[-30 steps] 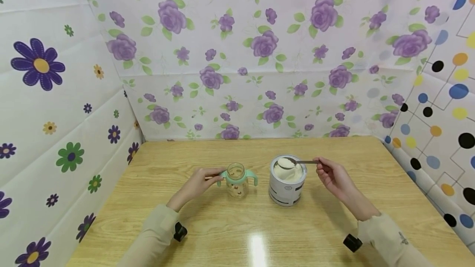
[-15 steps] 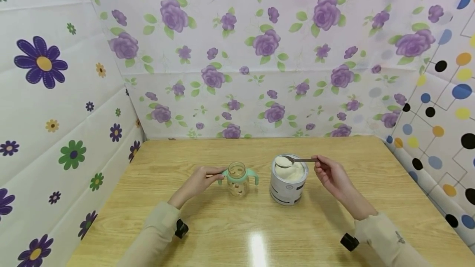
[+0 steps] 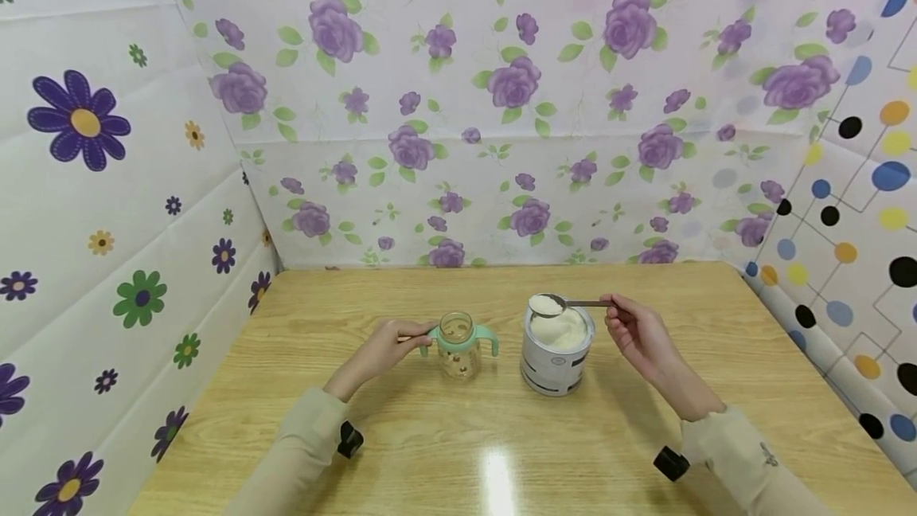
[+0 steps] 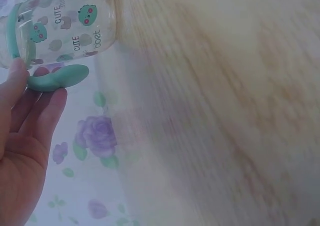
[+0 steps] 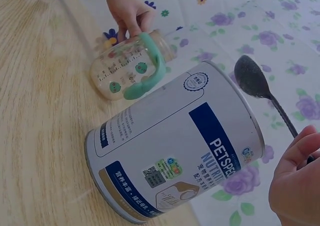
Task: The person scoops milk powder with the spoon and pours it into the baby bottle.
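Note:
My left hand (image 3: 389, 350) pinches the green left handle (image 4: 60, 79) of a clear baby bottle (image 3: 459, 357), which stands upright on the table without a lid. Printed faces and letters mark the bottle's side in the left wrist view. My right hand (image 3: 642, 338) grips the thin handle of a dark spoon (image 3: 587, 303). White powder (image 3: 547, 306) is heaped in the spoon's bowl, held just above the rim of a white can (image 3: 554, 369). Inside the can is more pale powder (image 3: 566, 331). In the right wrist view the spoon's dark underside (image 5: 251, 77) shows beyond the can's rim.
The wooden table (image 3: 430, 452) carries the bottle at left and the can to its right, with a gap between them. A flower-patterned cloth (image 3: 458, 102) hangs behind the table. Patterned cloths also stand along both sides.
My right hand has raised the loaded spoon slightly and drawn it left, so its bowl is now over the can's back left rim. The left hand keeps its hold on the bottle handle.

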`<state>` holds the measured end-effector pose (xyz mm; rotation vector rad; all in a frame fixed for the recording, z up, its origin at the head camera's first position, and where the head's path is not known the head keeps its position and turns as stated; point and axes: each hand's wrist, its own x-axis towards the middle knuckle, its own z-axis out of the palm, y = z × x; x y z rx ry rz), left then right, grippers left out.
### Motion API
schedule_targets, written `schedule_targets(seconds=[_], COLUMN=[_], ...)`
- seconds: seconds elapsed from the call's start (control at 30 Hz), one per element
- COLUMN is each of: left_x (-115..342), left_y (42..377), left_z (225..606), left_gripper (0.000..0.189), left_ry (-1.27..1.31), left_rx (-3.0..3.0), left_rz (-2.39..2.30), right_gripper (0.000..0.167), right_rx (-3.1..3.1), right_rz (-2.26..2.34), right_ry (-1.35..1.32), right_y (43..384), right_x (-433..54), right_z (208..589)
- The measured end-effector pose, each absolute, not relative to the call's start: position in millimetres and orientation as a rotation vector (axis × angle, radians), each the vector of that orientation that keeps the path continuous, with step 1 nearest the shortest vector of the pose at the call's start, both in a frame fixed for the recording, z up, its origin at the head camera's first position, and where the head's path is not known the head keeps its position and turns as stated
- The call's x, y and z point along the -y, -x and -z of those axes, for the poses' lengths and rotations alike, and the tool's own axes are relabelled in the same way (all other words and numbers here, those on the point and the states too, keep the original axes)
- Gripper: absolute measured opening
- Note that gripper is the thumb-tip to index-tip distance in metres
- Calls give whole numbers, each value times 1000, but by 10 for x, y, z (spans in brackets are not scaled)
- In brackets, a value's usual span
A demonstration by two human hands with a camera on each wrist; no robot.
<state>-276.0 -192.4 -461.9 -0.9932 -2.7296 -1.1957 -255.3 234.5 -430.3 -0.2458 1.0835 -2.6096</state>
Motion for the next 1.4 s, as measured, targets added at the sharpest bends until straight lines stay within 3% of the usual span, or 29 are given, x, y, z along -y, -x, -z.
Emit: schedule_targets(seconds=[0.2,1.0,1.4], left_x=[1924,1917,1935], left_y=[2752,2760,2770], left_z=[4612,4588,4574], left_gripper=[29,33,21], left_ry=[989,1045,1066], left_rx=[2743,2733,2728], left_rz=[1166,1121,1105], right_gripper=[44,43,40], right_rx=[-1076,-1089,-1111], right_rz=[2600,2604,2603], right_ry=[252,247,201], right_y=[2543,2554,2554], right_x=[-2340,-2274,-2217], right_z=[4276,4228,4174])
